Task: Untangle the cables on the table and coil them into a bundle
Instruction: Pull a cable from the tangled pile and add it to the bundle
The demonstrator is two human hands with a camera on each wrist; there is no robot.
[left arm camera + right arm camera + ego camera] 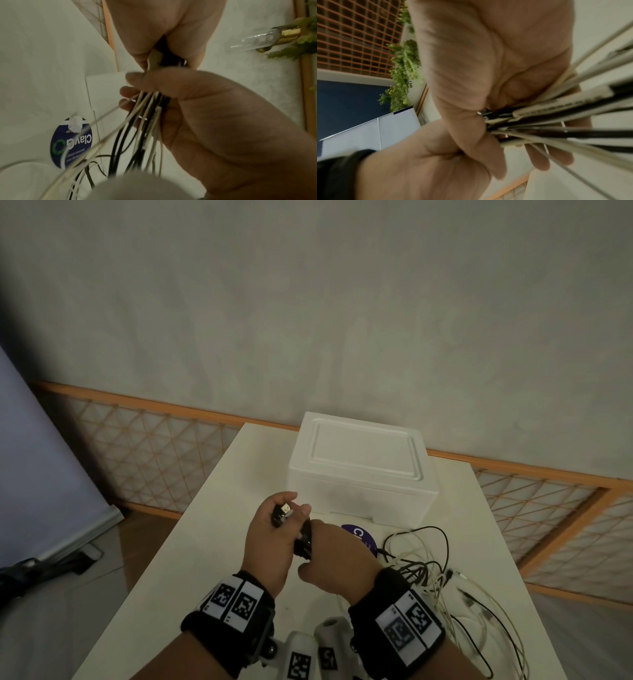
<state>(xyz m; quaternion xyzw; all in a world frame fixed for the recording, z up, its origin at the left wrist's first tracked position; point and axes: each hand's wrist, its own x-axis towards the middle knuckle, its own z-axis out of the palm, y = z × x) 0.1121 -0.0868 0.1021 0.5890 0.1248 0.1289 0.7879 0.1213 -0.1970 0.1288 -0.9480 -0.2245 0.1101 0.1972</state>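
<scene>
Black and white cables (438,577) lie tangled on the white table (205,542), right of my hands. Both hands meet above the table's middle. My left hand (289,510) grips a gathered bunch of cable ends, and a metal USB plug (286,509) sticks out between its fingers. My right hand (310,539) grips the same bunch just below. In the left wrist view, the bunch (145,121) fans out from curled fingers (126,92) toward the table. The right wrist view shows the strands (556,121) blurred and running off right.
A closed white foam box (359,467) stands just beyond my hands. A round purple label (359,537) lies between the box and the tangle. The table's left edge drops to the floor. An orange lattice rail (137,440) runs behind the table.
</scene>
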